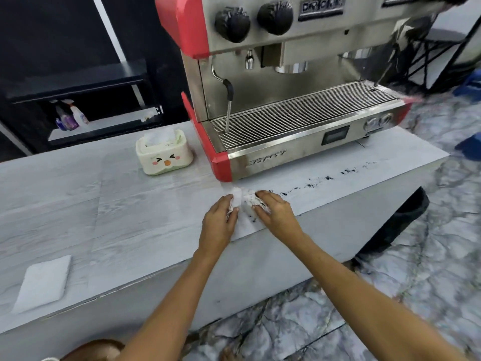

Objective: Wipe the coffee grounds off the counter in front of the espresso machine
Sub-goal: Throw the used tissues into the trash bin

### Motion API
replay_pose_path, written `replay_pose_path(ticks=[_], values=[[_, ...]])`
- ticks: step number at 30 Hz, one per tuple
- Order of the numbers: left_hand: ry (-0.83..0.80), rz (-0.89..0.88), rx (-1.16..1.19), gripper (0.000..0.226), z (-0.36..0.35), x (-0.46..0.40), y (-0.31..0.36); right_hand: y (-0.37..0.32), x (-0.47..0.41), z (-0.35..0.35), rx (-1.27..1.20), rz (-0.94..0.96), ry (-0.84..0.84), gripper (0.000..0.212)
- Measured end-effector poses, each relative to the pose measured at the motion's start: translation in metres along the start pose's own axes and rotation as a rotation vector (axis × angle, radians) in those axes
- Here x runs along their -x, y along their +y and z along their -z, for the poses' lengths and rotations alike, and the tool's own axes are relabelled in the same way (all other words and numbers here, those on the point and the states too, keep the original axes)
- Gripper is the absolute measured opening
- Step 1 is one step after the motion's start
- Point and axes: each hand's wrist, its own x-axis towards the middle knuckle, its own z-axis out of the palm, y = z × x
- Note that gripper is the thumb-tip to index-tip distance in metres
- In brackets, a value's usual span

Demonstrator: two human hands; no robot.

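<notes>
1 espresso machine [299,100], 1 tissue box [164,152], 1 flat napkin [44,281] on surface [104,217]. Left hand [221,220] & right hand [276,212] both pinching 1 crumpled wipe [243,200] by machine's front corner. Coffee grounds [312,184] strewn along surface to the right.

White wipe [243,201], crumpled, dark-stained, lies flat on pale grey counter [130,217] just in front of espresso machine [286,100] left front corner, near counter edge. Coffee grounds [312,184]: dark specks in a thin trail along counter in front of machine, running right from wipe; few specks right beside wipe.
</notes>
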Motion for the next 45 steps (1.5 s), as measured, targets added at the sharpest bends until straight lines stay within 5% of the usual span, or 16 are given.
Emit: replay_pose_path(ticks=[15,45], values=[[-0.15,-0.057,0.081,0.035,-0.164,0.009,0.141,0.135,0.082,0.149,0.1,-0.201,0.059,0.038],[-0.593,-0.415,0.263,0.031,-0.475,-0.119,0.317,0.365,0.114,0.355,0.309,-0.69,0.334,0.038]])
